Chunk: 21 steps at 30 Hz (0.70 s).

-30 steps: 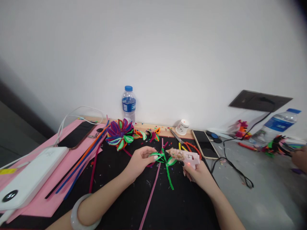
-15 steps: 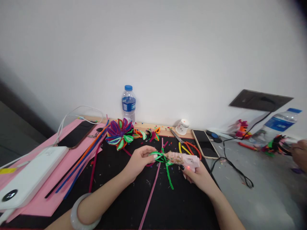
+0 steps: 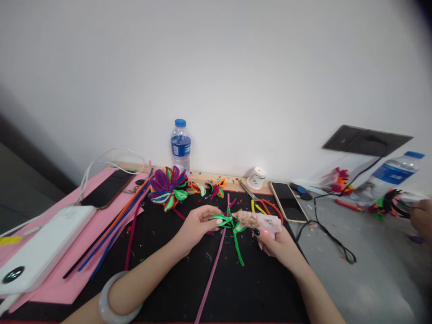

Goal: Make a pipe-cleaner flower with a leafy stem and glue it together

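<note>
Between thumb and fingers, my left hand (image 3: 199, 226) pinches a green and white pipe-cleaner leaf (image 3: 221, 219). That leaf joins a green pipe-cleaner stem (image 3: 237, 246), which hangs down over the black mat (image 3: 175, 288). A pale pink hot glue gun (image 3: 265, 223) is in my right hand (image 3: 275, 245), its nozzle pointing left, close beside the leaf joint. Whether the nozzle touches the joint I cannot tell. A long pink pipe cleaner (image 3: 213, 279) lies beneath the stem. Behind my left hand rests a multicoloured pipe-cleaner flower (image 3: 168, 186).
Scissors (image 3: 266, 202), a paper cup (image 3: 256, 177) and a phone (image 3: 289, 202) lie behind my right hand. A water bottle (image 3: 181, 146) stands by the wall. Left are a power bank (image 3: 47, 247) and pink paper (image 3: 64, 288). Another person's hand (image 3: 421, 220) shows at far right.
The glue gun's nozzle has shifted slightly up and right from the joint, showing more of the right-hand leaf. My left hand keeps its pinch on the leaf.
</note>
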Tool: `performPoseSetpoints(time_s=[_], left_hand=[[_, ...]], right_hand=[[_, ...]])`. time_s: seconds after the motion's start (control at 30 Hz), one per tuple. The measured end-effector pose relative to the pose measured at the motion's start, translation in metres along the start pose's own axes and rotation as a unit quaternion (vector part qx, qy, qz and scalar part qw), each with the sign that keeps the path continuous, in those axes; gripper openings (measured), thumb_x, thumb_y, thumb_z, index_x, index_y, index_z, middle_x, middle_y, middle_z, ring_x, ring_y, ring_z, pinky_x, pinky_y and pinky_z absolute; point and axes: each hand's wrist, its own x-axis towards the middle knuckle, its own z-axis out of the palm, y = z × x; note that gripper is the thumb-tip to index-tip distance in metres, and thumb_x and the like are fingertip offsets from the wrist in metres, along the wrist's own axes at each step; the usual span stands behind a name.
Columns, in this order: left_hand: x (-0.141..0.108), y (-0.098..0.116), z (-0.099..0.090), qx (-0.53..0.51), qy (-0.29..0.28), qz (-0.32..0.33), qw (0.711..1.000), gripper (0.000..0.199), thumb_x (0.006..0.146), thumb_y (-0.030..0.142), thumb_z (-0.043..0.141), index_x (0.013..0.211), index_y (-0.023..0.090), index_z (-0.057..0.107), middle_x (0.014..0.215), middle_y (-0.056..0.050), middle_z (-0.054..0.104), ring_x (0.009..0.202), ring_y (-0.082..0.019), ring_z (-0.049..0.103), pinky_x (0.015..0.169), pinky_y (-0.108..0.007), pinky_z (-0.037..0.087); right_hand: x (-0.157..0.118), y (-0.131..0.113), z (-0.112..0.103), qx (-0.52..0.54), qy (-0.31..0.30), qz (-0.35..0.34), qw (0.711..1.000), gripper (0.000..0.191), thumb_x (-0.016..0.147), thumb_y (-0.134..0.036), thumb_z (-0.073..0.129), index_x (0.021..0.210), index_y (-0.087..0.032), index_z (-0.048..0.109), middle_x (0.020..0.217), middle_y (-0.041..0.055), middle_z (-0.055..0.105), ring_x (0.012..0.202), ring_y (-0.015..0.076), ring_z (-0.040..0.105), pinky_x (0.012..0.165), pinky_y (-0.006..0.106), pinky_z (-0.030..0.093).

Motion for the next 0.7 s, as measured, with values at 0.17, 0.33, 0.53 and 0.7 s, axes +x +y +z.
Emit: performPoseSetpoints(time_s=[0.17,0.33,0.53,0.7], left_hand=[[-0.0008,0.0023,0.0010,-0.002,0.000,-0.002,1.000,0.026,0.062,0.026,0.071,0.084,0.016,0.062,0.081,-0.002,0.064,0.074,-0.013,0.059,0.065,-0.023,0.047],[-0.0011,0.0021,0.0011,-0.003,-0.002,-0.005,1.000,0.026,0.062,0.026,0.071,0.084,0.015,0.062,0.082,-0.003,0.064,0.074,-0.013,0.058,0.065,-0.023,0.047],[-0.0006,0.0005,0.0000,-0.002,-0.002,-0.007,1.000,0.028,0.062,0.026,0.071,0.086,0.015,0.062,0.083,-0.003,0.064,0.074,-0.013,0.059,0.066,-0.024,0.047],[-0.0012,0.0024,0.0007,-0.001,-0.005,-0.008,1.000,0.026,0.062,0.026,0.070,0.085,0.016,0.062,0.082,-0.002,0.064,0.074,-0.013,0.058,0.066,-0.024,0.047]], right_hand=[[-0.0014,-0.0009,-0.0005,0.009,-0.013,0.003,1.000,0.023,0.076,-0.038,0.053,0.071,-0.016,0.049,0.047,-0.0039,0.048,0.037,0.0069,0.040,0.036,0.018,0.031],[0.0001,-0.0028,0.0003,0.004,-0.017,0.008,1.000,0.026,0.076,-0.039,0.053,0.066,-0.016,0.048,0.047,-0.0036,0.047,0.037,0.0066,0.040,0.036,0.018,0.031],[-0.0012,-0.0047,-0.0006,0.026,-0.020,0.005,0.999,0.022,0.078,-0.036,0.052,0.080,-0.015,0.050,0.048,-0.0048,0.048,0.037,0.0054,0.039,0.035,0.017,0.031],[-0.0025,-0.0042,-0.0003,0.023,-0.030,0.013,0.999,0.019,0.076,-0.034,0.054,0.076,-0.016,0.049,0.047,-0.0047,0.048,0.036,0.0056,0.040,0.035,0.017,0.031]])
